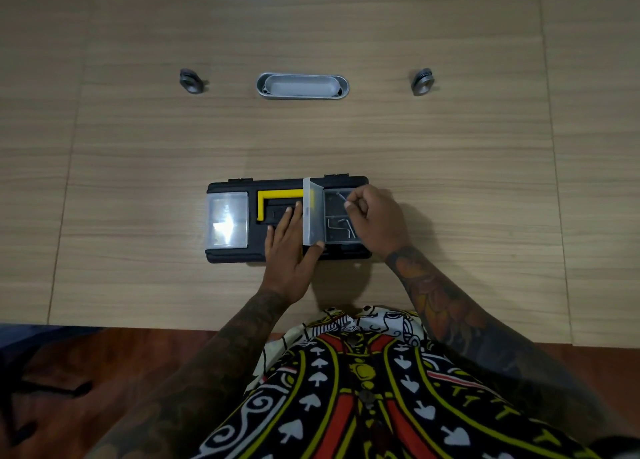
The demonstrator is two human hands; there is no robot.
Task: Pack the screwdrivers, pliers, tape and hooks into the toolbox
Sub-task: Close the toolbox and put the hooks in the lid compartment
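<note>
A black toolbox with a yellow handle lies shut on the wooden table. Its right lid compartment stands uncovered, the clear flap raised upright. My left hand lies flat on the lid, fingers straight, thumb against the flap's lower edge. My right hand hovers over the compartment and pinches a small metal hook between thumb and fingers. More metal hooks lie in the compartment's near half. The left compartment is covered by its clear flap.
A silver oval cable tray is set into the table at the back centre. Two round grey grommets sit to its left and right. The table's near edge runs just in front of my body.
</note>
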